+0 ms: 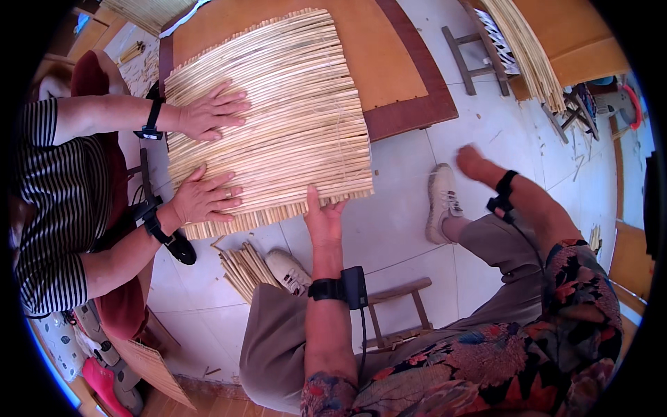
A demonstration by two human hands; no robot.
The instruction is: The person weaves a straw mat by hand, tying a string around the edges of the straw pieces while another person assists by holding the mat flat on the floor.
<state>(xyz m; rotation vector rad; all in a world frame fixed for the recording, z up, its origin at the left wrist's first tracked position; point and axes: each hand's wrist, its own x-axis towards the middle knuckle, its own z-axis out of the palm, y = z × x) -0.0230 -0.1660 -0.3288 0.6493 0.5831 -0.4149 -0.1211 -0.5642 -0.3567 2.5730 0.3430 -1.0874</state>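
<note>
A mat of straight pale reed stalks (278, 111) laid side by side rests partly on the table and juts out over its near edge. My left hand (324, 221) grips the mat's near edge, thumb on top and the other fingers partly hidden below. Off to the right, above the floor and apart from the mat, my right hand (472, 163) is closed, slightly blurred; what it holds, if anything, I cannot make out. Thin strands (340, 142) show on the mat's right part. A co-worker's two hands (212, 112) lie flat on its left part.
The mat lies over an orange-topped table (389, 62) with a dark red border. Cut stalks (243, 271) lie on the floor by my left shoe (287, 271). A wooden stool (399, 299) stands between my legs. Long stalks (524, 52) rest at the upper right.
</note>
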